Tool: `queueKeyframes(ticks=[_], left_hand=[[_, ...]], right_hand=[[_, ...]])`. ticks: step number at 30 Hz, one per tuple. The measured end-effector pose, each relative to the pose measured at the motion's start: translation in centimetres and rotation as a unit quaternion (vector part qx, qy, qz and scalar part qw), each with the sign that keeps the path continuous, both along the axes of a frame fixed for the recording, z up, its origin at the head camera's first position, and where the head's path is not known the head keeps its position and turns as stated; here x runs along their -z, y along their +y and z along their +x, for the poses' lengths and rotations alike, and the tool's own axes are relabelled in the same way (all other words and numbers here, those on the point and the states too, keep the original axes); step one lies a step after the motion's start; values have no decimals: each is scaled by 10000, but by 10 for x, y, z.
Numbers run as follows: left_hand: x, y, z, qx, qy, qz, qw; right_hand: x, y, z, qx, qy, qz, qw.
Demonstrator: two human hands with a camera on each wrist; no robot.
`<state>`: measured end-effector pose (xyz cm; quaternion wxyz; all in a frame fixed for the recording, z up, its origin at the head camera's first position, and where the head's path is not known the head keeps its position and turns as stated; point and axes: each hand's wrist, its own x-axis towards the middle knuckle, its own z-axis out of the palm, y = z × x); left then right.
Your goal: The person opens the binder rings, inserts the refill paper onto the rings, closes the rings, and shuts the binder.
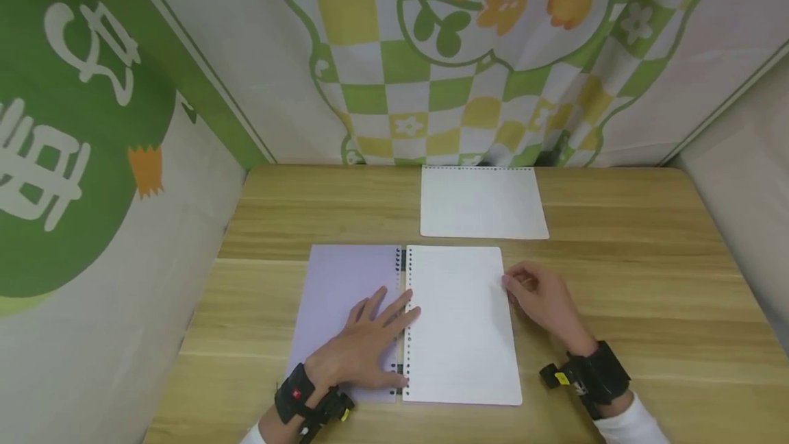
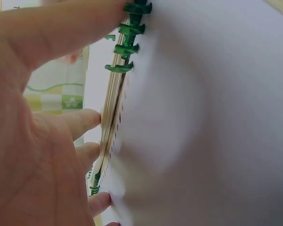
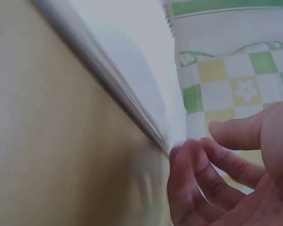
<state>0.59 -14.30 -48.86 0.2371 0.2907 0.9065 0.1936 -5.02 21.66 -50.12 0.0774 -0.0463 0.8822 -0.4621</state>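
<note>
An open loose-leaf notebook lies on the table, its lilac cover (image 1: pixel 345 273) to the left and a stack of white punched pages (image 1: pixel 459 334) to the right. My left hand (image 1: pixel 370 348) rests spread across the spine, fingertips on the holed margin of the pages. Green binder rings (image 2: pixel 127 49) show beside that thumb in the left wrist view. At the upper part of the pages' right edge is my right hand (image 1: pixel 542 297). In the right wrist view, its bent fingertips (image 3: pixel 181 150) touch the page edge while the thumb stands apart from them.
A loose white punched sheet (image 1: pixel 483 204) lies behind the notebook, near the back of the wooden table (image 1: pixel 641 259). A patterned curtain (image 1: pixel 407 101) hangs at the table's far edge. Each wrist wears a black strap with a small camera.
</note>
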Motion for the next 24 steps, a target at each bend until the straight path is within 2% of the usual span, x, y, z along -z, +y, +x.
queueKeyframes(ticks=[4, 7, 9, 14, 16, 21, 24], left_hand=[[-3, 1, -3, 3, 68, 20, 10000], [-7, 3, -10, -43, 244, 217, 9995], [-10, 7, -19, -156, 393, 408, 9983], [-15, 25, -48, -485, 722, 718, 9936], [-16, 34, -61, -553, 887, 712, 9920], [-15, 62, -95, -537, 1117, 317, 9918], [-13, 79, -111, -484, 1070, -17, 9931]], right_hand=[[-2, -5, -23, -141, 1003, 698, 9924], [-2, -6, -41, -410, 1461, 1081, 9825], [0, -5, -50, -564, 1612, 1332, 9763], [5, 0, -54, -612, 1363, 1735, 9734], [7, 3, -53, -574, 1325, 1825, 9726], [6, 8, -54, -559, 1451, 1916, 9691], [2, 10, -52, -556, 1346, 1971, 9695]])
